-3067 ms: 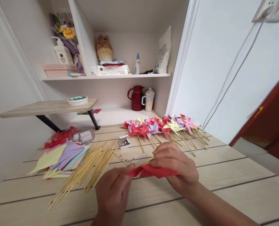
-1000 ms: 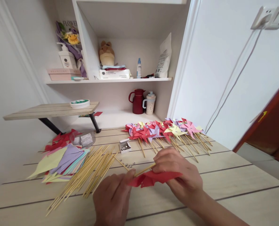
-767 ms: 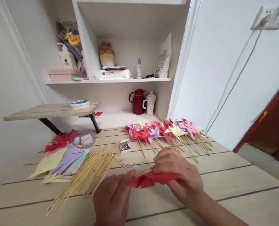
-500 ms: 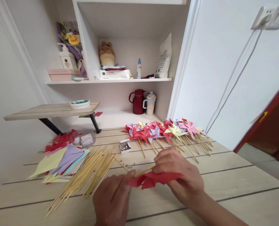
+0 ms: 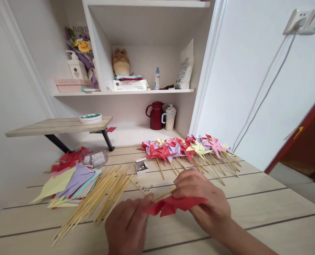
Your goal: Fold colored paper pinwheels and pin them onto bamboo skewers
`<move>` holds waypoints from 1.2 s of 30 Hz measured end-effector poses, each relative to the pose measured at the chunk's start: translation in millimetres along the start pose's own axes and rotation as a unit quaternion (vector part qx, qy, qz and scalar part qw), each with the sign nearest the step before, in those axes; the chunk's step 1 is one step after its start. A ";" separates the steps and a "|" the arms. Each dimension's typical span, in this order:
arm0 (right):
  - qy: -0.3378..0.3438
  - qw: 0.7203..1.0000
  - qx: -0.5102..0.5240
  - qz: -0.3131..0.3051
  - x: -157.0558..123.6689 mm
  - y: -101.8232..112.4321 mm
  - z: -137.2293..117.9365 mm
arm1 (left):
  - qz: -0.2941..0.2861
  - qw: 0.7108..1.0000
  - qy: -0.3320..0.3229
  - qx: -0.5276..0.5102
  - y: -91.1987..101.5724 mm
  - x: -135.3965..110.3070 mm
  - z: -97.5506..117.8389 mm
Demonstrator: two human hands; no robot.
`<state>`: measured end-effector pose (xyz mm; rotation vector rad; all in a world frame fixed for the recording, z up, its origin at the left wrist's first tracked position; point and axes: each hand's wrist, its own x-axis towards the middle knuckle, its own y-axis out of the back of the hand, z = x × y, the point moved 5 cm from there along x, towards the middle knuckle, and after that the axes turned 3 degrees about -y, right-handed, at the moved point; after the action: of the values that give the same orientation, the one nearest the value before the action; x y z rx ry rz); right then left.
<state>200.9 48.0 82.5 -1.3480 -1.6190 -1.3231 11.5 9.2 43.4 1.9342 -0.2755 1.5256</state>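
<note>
A red paper pinwheel (image 5: 176, 205) is held between my two hands above the table, its blades facing down and towards me. Along its far side runs a thin wooden stick (image 5: 163, 194). My left hand (image 5: 128, 225) is closed, with thumb and fingers pinching the pinwheel's left side by one end of the stick. Curled fingers of my right hand (image 5: 202, 198) grip the stick's other end, and the red paper reaches beneath them. Just beyond my left thumb lie a loose stick (image 5: 136, 185) and several small shiny metal pieces (image 5: 146, 188).
Behind my hands stands a small open white box (image 5: 141, 166) with metal pieces inside. Finished pinwheels (image 5: 175, 149) lie piled at the back right. To the left are bundled wooden sticks (image 5: 93, 202), coloured paper sheets (image 5: 74, 182) and a clear container (image 5: 96, 158) beneath a raised wooden shelf (image 5: 58, 125).
Both hands stay in nearly the same place with the pinwheel and stick between them. The whole view has shifted very slightly.
</note>
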 end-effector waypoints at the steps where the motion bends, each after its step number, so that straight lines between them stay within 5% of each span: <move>1: -0.003 1.000 0.000 0.001 0.0 0.1 0.2 | -0.013 1.000 -0.007 0.004 0.9 1.7 0.3; 8: -0.006 1.000 -0.003 0.006 -0.5 0.0 0.8 | -0.063 0.998 -0.024 0.003 0.6 -4.4 -4.0; 36: -0.028 1.000 0.010 -0.008 -2.7 -0.8 4.7 | -0.040 0.999 -0.015 0.009 1.3 -2.0 -3.6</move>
<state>201.5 51.7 78.5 -1.3740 -1.6789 -1.2864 7.4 10.0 42.4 1.9594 -0.1956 1.4531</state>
